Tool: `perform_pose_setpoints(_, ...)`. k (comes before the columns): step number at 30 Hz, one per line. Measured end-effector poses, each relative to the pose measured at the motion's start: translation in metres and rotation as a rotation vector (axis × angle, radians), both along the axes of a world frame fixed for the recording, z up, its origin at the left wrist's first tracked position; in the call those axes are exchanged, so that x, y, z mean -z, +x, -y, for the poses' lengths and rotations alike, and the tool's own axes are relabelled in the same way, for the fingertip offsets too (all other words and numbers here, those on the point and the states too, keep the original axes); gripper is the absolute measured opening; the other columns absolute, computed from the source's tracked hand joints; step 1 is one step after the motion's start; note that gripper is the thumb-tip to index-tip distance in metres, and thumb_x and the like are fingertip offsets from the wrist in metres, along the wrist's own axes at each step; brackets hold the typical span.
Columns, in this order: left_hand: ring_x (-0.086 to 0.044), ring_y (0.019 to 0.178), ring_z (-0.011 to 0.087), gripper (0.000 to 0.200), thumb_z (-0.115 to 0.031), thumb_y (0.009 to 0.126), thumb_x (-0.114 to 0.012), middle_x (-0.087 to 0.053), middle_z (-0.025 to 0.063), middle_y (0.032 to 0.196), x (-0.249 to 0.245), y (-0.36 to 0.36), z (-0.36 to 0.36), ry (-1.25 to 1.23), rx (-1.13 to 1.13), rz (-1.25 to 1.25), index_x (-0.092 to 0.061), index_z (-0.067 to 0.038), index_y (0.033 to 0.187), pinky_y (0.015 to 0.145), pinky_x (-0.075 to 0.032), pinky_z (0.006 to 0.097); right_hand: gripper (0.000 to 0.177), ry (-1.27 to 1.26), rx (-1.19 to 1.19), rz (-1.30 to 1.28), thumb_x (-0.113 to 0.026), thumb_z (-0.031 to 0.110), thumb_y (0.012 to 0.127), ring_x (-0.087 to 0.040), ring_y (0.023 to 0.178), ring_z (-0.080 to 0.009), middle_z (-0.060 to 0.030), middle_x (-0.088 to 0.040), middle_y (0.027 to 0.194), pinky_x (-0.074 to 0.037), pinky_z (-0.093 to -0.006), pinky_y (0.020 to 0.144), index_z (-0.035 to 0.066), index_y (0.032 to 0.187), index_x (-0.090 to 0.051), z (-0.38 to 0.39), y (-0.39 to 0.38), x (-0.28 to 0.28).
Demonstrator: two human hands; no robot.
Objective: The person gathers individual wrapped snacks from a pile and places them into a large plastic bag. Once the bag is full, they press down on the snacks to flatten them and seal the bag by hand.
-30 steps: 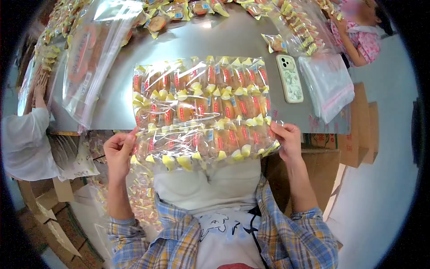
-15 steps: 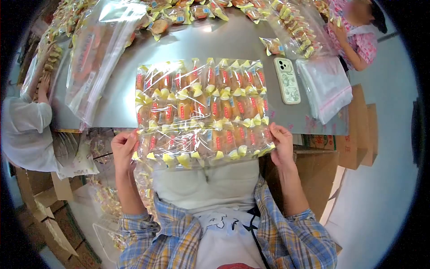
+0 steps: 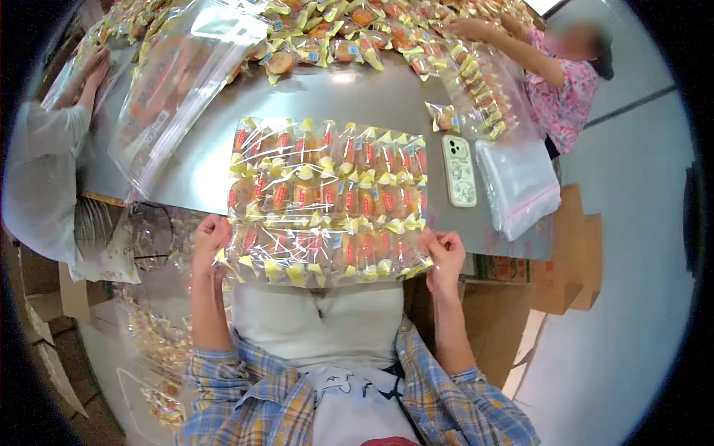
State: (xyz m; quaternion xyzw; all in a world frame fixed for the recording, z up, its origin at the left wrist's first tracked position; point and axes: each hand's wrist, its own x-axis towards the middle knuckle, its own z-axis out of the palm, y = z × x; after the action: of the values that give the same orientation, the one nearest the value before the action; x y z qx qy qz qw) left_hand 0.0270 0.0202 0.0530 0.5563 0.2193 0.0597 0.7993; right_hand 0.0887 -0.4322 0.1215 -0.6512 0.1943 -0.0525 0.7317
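Note:
A large clear plastic bag (image 3: 327,197) is filled with three rows of small wrapped cakes with yellow wrapper ends and red labels. My left hand (image 3: 212,241) pinches the bag's left side near its lower corner. At the opposite side, my right hand (image 3: 444,260) grips the edge near the lower right corner. The bag lies partly over the metal table (image 3: 201,167), and its near end hangs out over my lap.
Loose wrapped cakes (image 3: 346,48) pile along the table's far side. A phone (image 3: 460,171) lies right of the bag, beside a stack of clear bags (image 3: 517,186). Filled bags (image 3: 178,89) rest at left. One person (image 3: 561,82) works at right, another (image 3: 48,163) at left. Cardboard boxes (image 3: 561,256) stand below right.
The view has shifted, so the table and phone sit lower and further left. Both my hands still hold the bag. The person at right now reaches toward the pile.

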Motion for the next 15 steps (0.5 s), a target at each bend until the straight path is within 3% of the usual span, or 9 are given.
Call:
perform_pose_setpoints(1,-0.06,0.069,0.0044,0.025,-0.013,0.092,-0.082,-0.067,-0.0003,0.081,0.007,-0.003,-0.008,0.083,0.018,0.054,-0.058,-0.011,0.084,0.061,-0.047,0.0207,0.033,-0.047,-0.023,0.048,-0.083,0.001,0.088,-0.057,0.07,-0.0072,-0.0028,-0.063,0.082,-0.048,-0.0221,0.06,0.007,0.078,-0.052,0.002,0.001,-0.002)
perform_pose_setpoints(2,-0.06,0.069,0.007,0.028,-0.005,0.088,-0.084,-0.067,0.0023,0.079,-0.027,-0.004,0.02,0.082,-0.209,0.082,-0.057,-0.009,0.082,0.063,-0.047,0.022,0.034,-0.088,-0.045,0.091,-0.084,0.001,0.087,-0.056,0.069,-0.0066,-0.0023,-0.063,0.082,-0.047,-0.0216,0.06,0.007,0.077,-0.052,0.002,0.001,-0.001)
perform_pose_setpoints(9,-0.062,0.071,0.0094,0.028,0.003,0.083,-0.083,-0.068,0.0036,0.08,-0.037,-0.007,0.039,0.233,-0.393,0.254,-0.057,-0.006,0.081,0.066,-0.049,0.0235,0.018,-0.329,-0.062,0.14,-0.083,0.006,0.09,-0.06,0.066,-0.0091,-0.0016,-0.062,0.077,-0.047,-0.0236,0.061,-0.001,0.086,-0.067,0.006,0.005,0.001)
perform_pose_setpoints(15,-0.063,0.069,0.0064,0.015,-0.005,0.086,-0.084,-0.071,0.0027,0.082,-0.057,-0.008,0.032,0.399,-0.24,0.05,-0.069,-0.001,0.085,0.063,-0.049,0.0214,0.023,-0.531,-0.172,0.202,-0.085,0.017,0.09,-0.054,0.065,-0.008,-0.0001,-0.064,0.08,-0.042,-0.0257,0.059,-0.004,0.084,-0.077,0.014,0.005,0.003)
